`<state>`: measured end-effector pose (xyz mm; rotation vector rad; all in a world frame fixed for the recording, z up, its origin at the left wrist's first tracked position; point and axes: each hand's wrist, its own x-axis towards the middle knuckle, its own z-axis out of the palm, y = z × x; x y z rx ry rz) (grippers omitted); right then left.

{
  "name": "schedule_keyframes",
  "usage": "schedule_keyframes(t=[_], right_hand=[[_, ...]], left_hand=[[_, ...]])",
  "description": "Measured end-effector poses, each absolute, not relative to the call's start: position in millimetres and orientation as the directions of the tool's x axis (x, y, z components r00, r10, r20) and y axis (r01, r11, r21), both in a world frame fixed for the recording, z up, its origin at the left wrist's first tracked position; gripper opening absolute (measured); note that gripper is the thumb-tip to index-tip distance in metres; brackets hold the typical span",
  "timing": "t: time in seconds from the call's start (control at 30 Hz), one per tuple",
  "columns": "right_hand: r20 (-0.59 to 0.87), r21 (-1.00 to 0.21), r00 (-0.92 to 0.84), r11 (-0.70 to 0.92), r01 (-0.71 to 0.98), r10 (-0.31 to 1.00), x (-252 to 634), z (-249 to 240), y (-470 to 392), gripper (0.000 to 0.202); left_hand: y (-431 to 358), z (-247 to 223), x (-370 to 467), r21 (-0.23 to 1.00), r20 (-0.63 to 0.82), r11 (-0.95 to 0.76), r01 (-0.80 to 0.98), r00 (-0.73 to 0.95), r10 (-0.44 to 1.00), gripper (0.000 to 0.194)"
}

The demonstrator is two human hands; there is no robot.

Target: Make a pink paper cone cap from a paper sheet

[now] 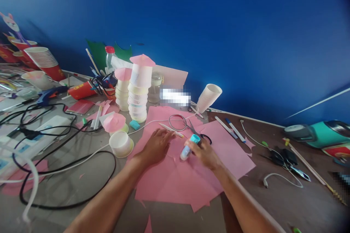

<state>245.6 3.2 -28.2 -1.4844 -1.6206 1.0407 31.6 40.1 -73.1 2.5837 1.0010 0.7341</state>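
Observation:
My right hand (205, 153) is wrapped round a glue stick (185, 153) with a bright blue end on top, tilted over the pink paper (169, 185). Palm down on the same paper lies my left hand (156, 146), its fingers stretched out. A white pencil (171, 130) rests just beyond the left fingertips. Behind my right hand lie scissors (192, 126) with dark handles, partly hidden by that hand. To the left of my left wrist, a white paper cup (120, 143) sits low on the table.
Towers of white cups (138, 98) with pink paper cones stand at the back left. A leaning stack of white cups (209, 96) is by the blue wall. Black cables (68, 204) loop on the left. Two markers (235, 130) and a white cord (284, 174) lie right.

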Motion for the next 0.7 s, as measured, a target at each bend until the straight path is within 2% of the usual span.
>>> schedule_keyframes(t=[0.07, 0.13, 0.23, 0.33, 0.43, 0.57, 0.7], right_hand=[[-0.069, -0.946, -0.007, -0.064, 0.317, 0.998, 251.3, -26.8, 4.2, 0.044], [-0.023, -0.962, 0.048, -0.035, 0.271, 0.999, 252.0, -28.2, 6.6, 0.048], [0.127, -0.928, -0.004, 0.12, 0.353, 0.992, 244.3, -37.2, 11.3, 0.041], [0.201, -0.88, -0.062, 0.208, 0.426, 0.978, 234.9, -47.6, 15.4, 0.029], [0.27, -0.795, -0.114, 0.288, 0.533, 0.956, 231.5, -50.1, 17.3, 0.026], [0.268, -0.741, -0.158, 0.308, 0.597, 0.95, 232.5, -42.7, 15.3, 0.026], [0.185, -0.804, -0.115, 0.217, 0.554, 0.976, 238.4, -35.0, 11.1, 0.033]], left_hand=[[39.4, -70.0, 31.9, 0.421, 0.349, -0.729, 0.539, 0.646, 0.679, 0.052], [39.0, -68.3, 32.1, 0.422, 0.343, -0.729, 0.539, 0.649, 0.679, 0.05], [39.6, -70.7, 32.0, 0.422, 0.354, -0.716, 0.555, 0.626, 0.694, 0.048], [41.3, -76.6, 31.8, 0.42, 0.361, -0.715, 0.559, 0.62, 0.697, 0.045], [42.4, -80.6, 31.6, 0.403, 0.383, -0.724, 0.56, 0.615, 0.689, 0.045], [42.0, -78.6, 31.4, 0.41, 0.378, -0.723, 0.557, 0.617, 0.69, 0.046], [40.8, -74.1, 31.5, 0.425, 0.349, -0.708, 0.564, 0.619, 0.703, 0.044]])
